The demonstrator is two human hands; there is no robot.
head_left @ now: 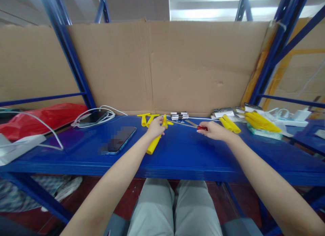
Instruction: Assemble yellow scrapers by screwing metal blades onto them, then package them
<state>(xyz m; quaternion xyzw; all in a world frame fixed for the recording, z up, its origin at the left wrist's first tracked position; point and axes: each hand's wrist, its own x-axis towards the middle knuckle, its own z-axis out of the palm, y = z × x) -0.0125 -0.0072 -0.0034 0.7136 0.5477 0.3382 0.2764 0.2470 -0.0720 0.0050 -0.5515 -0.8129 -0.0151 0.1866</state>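
My left hand (155,128) is closed around a yellow T-shaped plastic piece (165,120), whose top shows past the fingers. Below that hand a yellow tube (153,146) slants toward the table's front; whether it joins the held piece is hidden by the fingers. My right hand (215,130) grips a pair of scissors (202,128) by the red handles, blades apart and pointing left toward the yellow piece. Behind my left hand, more yellow T-shaped pieces (144,119) stand on the blue table (182,151). Small white-and-black packets (179,115) are stacked near the blades.
A phone (122,140) lies left of my left arm. Coiled white cable (101,118) and a red bag (48,118) are farther left. Yellow rolls (230,123), packets (222,112) and a white power strip (291,121) sit at right. A cardboard sheet (198,67) closes the back.
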